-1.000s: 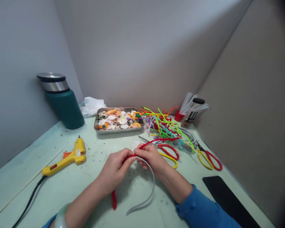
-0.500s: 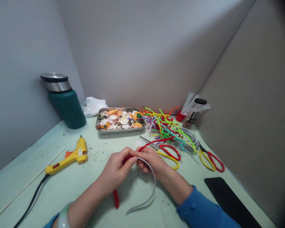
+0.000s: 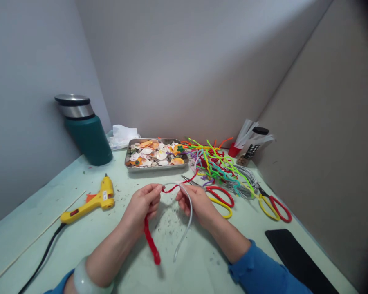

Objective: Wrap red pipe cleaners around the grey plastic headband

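Between my hands is a thin grey headband, arched upward, with its bare end hanging below my right hand. Its other end is covered in red fuzzy wrapping and hangs below my left hand. My left hand pinches the headband where the wrapping meets the bare part. At the top of the arch, my right hand has thumb and fingers closed on the bare band. A red pipe cleaner runs slackly along the arch, and its free end sticks out past my right fingers toward the scissors.
Behind my hands, a metal tray holds shells beside a heap of coloured pipe cleaners. A yellow glue gun and thin stick lie left, near a green bottle. More scissors and a black strip are at right.
My hands have moved apart, with the left shifting left, exposing the top of the headband and the slack red pipe cleaner. The headband's two hanging ends have swung closer together.
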Demonstrator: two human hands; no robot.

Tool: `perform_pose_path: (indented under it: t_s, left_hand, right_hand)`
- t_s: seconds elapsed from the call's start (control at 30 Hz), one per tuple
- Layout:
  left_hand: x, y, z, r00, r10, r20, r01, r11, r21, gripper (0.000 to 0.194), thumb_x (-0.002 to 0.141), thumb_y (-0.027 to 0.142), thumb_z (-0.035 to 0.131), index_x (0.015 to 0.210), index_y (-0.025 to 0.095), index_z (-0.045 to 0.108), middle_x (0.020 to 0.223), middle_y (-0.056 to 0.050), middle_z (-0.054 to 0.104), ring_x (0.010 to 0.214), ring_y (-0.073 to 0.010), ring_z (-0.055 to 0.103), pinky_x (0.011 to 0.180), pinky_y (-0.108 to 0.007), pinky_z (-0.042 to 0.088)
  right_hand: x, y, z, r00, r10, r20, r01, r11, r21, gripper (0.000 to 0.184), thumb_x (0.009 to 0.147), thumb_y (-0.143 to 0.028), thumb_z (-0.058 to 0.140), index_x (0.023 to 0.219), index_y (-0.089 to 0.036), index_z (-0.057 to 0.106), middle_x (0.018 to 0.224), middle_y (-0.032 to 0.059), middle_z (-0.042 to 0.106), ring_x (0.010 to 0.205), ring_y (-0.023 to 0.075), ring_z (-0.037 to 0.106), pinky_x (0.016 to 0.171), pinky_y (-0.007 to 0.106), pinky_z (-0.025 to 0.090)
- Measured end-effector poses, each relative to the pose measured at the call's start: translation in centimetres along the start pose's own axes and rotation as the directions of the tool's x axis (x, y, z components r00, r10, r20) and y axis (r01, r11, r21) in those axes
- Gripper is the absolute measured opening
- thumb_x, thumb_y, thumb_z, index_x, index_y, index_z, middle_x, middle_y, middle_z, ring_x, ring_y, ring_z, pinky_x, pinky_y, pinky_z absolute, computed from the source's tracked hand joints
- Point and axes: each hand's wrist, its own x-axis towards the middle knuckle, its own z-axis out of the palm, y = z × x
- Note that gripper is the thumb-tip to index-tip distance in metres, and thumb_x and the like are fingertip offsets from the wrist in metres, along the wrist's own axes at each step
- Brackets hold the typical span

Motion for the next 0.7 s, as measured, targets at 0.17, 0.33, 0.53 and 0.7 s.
perform_pose_path:
  t_s: [0.17, 0.33, 0.53, 0.7]
  left_hand:
    - [0.3, -0.2, -0.4, 0.997, -0.046, 0.059, 0.053, 0.99, -0.128, 0.027, 0.075, 0.033, 0.068, 0.074, 0.018, 0.046, 0.049, 0.013, 0.025, 0.037, -0.0019, 0.012, 0.032, -0.014, 0.013]
    - [0.2, -0.3, -0.4, 0.993, -0.047, 0.107, 0.063, 0.986, -0.154, 0.026, 0.075, 0.031, 0.068, 0.072, 0.017, 0.046, 0.049, 0.012, 0.025, 0.037, -0.0015, 0.012, 0.032, -0.014, 0.014]
    - [0.0, -0.2, -0.1, 1.0, -0.01, -0.002, 0.01, 1.0, 0.005, 0.029, 0.072, 0.039, 0.069, 0.076, 0.017, 0.051, 0.048, 0.013, 0.025, 0.037, -0.0022, 0.014, 0.033, -0.015, 0.012]
    - [-0.2, -0.3, 0.4, 0.999, -0.012, -0.041, 0.016, 0.995, 0.103, 0.033, 0.068, 0.043, 0.07, 0.073, 0.018, 0.05, 0.045, 0.013, 0.025, 0.037, -0.0028, 0.014, 0.034, -0.016, 0.012]
  right_hand:
    - [-0.2, 0.2, -0.1, 0.943, -0.322, -0.083, 0.285, 0.911, -0.296, 0.028, 0.085, -0.044, 0.054, 0.091, -0.018, 0.064, 0.057, -0.0028, 0.054, 0.045, 0.0087, 0.045, 0.045, 0.02, 0.033]
    - [-0.9, 0.6, 0.0, 0.848, -0.513, 0.136, 0.415, 0.481, -0.772, 0.022, 0.088, -0.034, 0.052, 0.098, -0.02, 0.066, 0.073, 0.0044, 0.064, 0.063, 0.0148, 0.055, 0.062, 0.026, 0.037]
    - [-1.6, 0.2, 0.6, 0.816, -0.5, 0.291, 0.427, 0.18, -0.886, 0.027, 0.091, -0.027, 0.044, 0.075, -0.017, 0.064, 0.071, 0.0066, 0.06, 0.062, 0.0149, 0.051, 0.058, 0.027, 0.031]
    - [-1.7, -0.7, 0.8, 0.848, -0.382, 0.367, 0.528, 0.557, -0.641, 0.019, 0.083, -0.022, 0.057, 0.065, -0.017, 0.062, 0.064, 0.0007, 0.056, 0.063, 0.0129, 0.05, 0.061, 0.024, 0.035]
